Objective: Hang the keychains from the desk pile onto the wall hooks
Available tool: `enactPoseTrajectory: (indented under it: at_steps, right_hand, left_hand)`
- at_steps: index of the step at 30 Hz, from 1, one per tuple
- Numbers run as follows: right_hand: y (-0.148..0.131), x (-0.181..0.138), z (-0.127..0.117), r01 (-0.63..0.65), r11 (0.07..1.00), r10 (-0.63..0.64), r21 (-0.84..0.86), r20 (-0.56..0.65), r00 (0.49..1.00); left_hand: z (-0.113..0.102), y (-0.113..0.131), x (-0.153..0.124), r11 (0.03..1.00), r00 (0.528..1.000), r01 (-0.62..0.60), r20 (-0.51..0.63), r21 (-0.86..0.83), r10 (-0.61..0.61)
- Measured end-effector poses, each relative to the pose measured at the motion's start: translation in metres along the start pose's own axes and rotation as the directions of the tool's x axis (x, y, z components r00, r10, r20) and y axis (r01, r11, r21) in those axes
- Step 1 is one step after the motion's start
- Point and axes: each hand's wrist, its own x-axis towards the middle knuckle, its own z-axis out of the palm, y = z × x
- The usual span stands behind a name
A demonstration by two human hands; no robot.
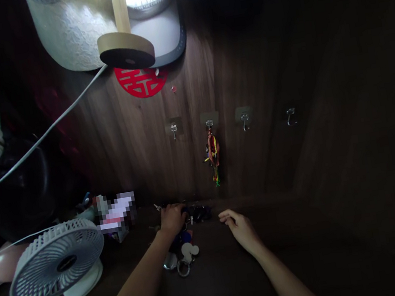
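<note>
Left hand (173,220) is clenching over the far end of a bunch of keys (180,243), its fingers curled down, so the exact part it is gripping stays hidden. Right hand (242,231) is staying released, its fingers loosely curved and empty, just to the right of the bunch and not touching it. The keys are lying on a dark wooden surface (222,284), close to where it meets the wall. A white mouse-head charm (189,252), a silver fob (170,261) and a metal key ring (183,269) are trailing from the bunch towards the person. A black object (200,213), too dark to identify, is sitting just past the left hand, near the wall.

A white desk fan (55,262) is standing on the surface at the left, with a pixelated, unreadable object (116,216) behind it. A wood-grain wall panel (259,158) is rising behind everything, carrying a row of four adhesive metal hooks (209,123). A braided red, yellow and green cord ornament (213,155) is hanging from the second hook. Higher up, a red paper-cut emblem (141,81) is showing beneath a round wooden lamp base (126,50), and a white cable (41,132) is running down towards the left.
</note>
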Motion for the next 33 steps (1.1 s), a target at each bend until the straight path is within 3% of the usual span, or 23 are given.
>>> enactPoseTrajectory:
  at_steps: [8,14,19,23,25,27,29,33]
  right_hand:
    - [-0.004,-0.001,-0.001,-0.017,1.000,0.017,-0.015,0.013,1.000]
    - [-0.003,-0.001,-0.002,-0.013,1.000,0.014,-0.020,0.016,1.000]
    - [-0.002,0.000,-0.001,-0.023,1.000,0.023,-0.003,0.010,1.000]
    - [-0.003,-0.001,-0.001,-0.020,1.000,0.020,0.016,0.004,1.000]
    - [-0.004,-0.002,-0.001,-0.010,1.000,0.011,0.025,-0.007,1.000]
    - [-0.008,-0.004,-0.002,0.014,1.000,-0.013,0.028,-0.032,0.999]
    - [-0.013,-0.007,-0.002,0.061,0.998,-0.059,0.023,-0.063,0.996]
    - [-0.029,-0.016,-0.002,0.103,0.988,-0.098,0.112,-0.049,0.994]
  left_hand:
    - [0.003,-0.001,-0.002,0.983,0.999,0.022,-0.019,-0.182,-0.026]
    - [0.006,-0.009,0.000,0.892,0.983,0.121,-0.071,-0.435,-0.168]
    - [0.002,-0.013,0.005,0.696,0.944,0.168,-0.089,-0.698,-0.317]
    - [-0.008,-0.009,-0.006,0.511,0.956,0.139,-0.020,-0.848,-0.294]
    - [-0.013,-0.004,-0.017,0.354,0.968,0.130,0.042,-0.926,-0.247]
    - [-0.017,0.002,-0.029,0.135,0.976,0.139,0.113,-0.981,-0.186]
    - [-0.018,0.009,-0.040,-0.002,0.979,0.161,0.160,-0.987,-0.130]
    - [-0.013,0.021,-0.055,0.032,0.986,0.150,0.147,-0.988,-0.080]
